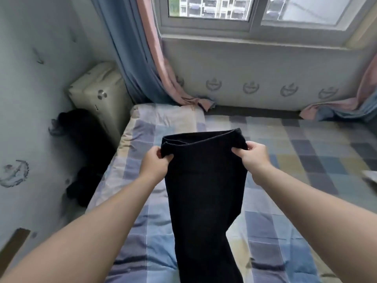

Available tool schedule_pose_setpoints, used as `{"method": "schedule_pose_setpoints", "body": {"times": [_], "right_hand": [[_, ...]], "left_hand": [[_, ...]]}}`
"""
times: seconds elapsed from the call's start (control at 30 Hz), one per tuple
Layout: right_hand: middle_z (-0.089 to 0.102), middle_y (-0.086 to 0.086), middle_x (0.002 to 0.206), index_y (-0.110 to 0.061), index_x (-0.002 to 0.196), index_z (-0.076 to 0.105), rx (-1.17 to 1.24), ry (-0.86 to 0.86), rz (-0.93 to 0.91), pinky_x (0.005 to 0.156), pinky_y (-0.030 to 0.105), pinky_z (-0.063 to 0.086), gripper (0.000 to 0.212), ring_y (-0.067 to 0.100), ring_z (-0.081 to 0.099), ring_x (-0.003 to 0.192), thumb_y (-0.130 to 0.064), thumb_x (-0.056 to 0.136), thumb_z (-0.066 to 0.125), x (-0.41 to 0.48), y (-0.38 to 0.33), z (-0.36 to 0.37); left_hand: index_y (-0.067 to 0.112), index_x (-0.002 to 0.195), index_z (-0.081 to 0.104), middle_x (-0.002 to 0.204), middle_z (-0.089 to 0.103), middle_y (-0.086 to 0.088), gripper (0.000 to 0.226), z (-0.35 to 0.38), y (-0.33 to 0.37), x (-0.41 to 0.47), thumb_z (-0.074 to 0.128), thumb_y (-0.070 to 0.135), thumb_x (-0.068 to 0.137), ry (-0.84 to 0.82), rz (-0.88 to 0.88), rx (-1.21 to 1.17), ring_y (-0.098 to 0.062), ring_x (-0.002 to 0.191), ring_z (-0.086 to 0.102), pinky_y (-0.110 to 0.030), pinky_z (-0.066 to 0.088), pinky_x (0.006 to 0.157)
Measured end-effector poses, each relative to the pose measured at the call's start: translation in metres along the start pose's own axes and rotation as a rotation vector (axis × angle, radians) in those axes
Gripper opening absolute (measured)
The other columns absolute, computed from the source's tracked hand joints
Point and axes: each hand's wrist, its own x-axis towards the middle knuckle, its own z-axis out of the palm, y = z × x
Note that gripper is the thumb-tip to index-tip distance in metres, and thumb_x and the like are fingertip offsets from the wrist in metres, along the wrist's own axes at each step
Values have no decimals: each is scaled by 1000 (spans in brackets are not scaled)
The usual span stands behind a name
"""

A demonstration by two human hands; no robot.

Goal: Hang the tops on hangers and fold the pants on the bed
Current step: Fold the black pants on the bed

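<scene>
- Bedroom seen from above, looking down along a bed [295,152] covered with a checked sheet of blue, purple, grey and cream squares.
- Behind the bed stands a pale wall with a row of grey leaf-like marks, and above it a window [251,17] with two panes.
- One pair of black pants [204,190] is held up over the middle of the bed, between the two hands.
- The left hand [157,160] grips the left end of the waistband, with fingers curled into the cloth.
- The right hand [254,155] grips the right end of the waistband the same way, thumb on top.
- The waistband is stretched between the hands and sags open a little at the top. The pants hang down from it towards the viewer, narrowing as they run out of the bottom of the picture.
- The cloth is plain, dark and smooth, with no visible pattern.
- Two curtains in blue and pink hang by the window: one on the left [138,58] and one on the right [365,94], both trailing onto the bed.
- Left of the bed, a cream box-like thing [98,92] stands in the corner, with a dark heap of cloth [81,150] below it.
</scene>
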Motion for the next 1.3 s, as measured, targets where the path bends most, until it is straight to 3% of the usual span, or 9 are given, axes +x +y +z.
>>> {"method": "schedule_pose_setpoints", "body": {"times": [0.13, 0.23, 0.3, 0.4, 0.5, 0.63, 0.77, 0.97, 1.3], "right_hand": [[72, 5, 87, -14, 85, 70, -74, 48, -18, 71, 38, 56, 10, 25, 68, 85, -20, 93, 68, 98, 49, 65], [70, 4, 92, -13, 91, 66, -168, 86, -18, 72, 37, 53, 6, 27, 66, 90, -18, 94, 65, 153, 91, 104], [67, 3, 112, -17, 114, 61, -258, 95, 3, 87, 42, 53, 19, 26, 63, 101, -18, 95, 62, 172, 123, 125], [48, 3, 145, -24, 148, 39, -358, -11, 50, 91, 35, 43, 56, 26, 53, 122, -22, 97, 61, 172, 177, 145], [36, 2, 157, -30, 155, 30, -447, -159, 68, 102, 36, 38, 65, 26, 40, 140, -33, 97, 60, 148, 224, 149], [20, -7, 164, -37, 158, 18, -694, -308, 50, 120, 50, 22, 69, 23, 15, 151, -46, 98, 52, 112, 257, 142], [3, -9, 168, -46, 157, 7, -895, -419, 7, 121, 50, 11, 68, 19, 1, 154, -56, 99, 41, 78, 282, 133], [-4, -7, 168, -47, 156, -1, -1082, -550, -69, 122, 51, 5, 68, 21, -6, 154, -60, 99, 34, 5, 322, 102], [8, 0, 168, -38, 159, 6, -1083, -595, 14, 121, 54, 13, 68, 25, 5, 154, -55, 100, 38, -96, 382, 23]], "left_hand": [[14, 94, 62, 90, 69, -1, 15, 42, -64, 102, 69, 27, 93, 51, -31, 20, -24, 90, 66, -44, 54, 82], [14, 106, 60, 96, 65, 5, 20, 69, -108, 156, 65, 30, 95, 62, -43, 29, -19, 92, 64, -30, 49, 71], [17, 122, 55, 107, 61, 6, 30, 85, -136, 176, 61, 35, 99, 89, -58, 34, -17, 97, 60, -24, 42, 69], [21, 134, 52, 130, 55, 5, 40, 108, -182, 181, 54, 44, 101, 47, -57, 107, -16, 112, 55, -28, 38, 86], [25, 136, 54, 138, 55, 9, 41, 126, -226, 158, 53, 46, 101, -45, -61, 129, -14, 123, 52, -29, 38, 96], [31, 144, 47, 148, 47, 8, 46, 141, -262, 112, 49, 48, 101, -180, -75, 216, -16, 138, 37, -36, 34, 111], [41, 153, 33, 166, 18, 11, 57, 149, -281, 59, 44, 56, 99, -312, -68, 414, -14, 152, 7, -46, 15, 121], [45, 157, 13, 169, -1, 9, 68, 164, -304, -40, 41, 61, 98, -425, -40, 591, -16, 153, -6, -46, 8, 121], [41, 158, 14, 169, 3, 7, 67, 195, -331, -220, 40, 61, 99, -422, -195, 621, -21, 154, 0, -46, 13, 121]]}}
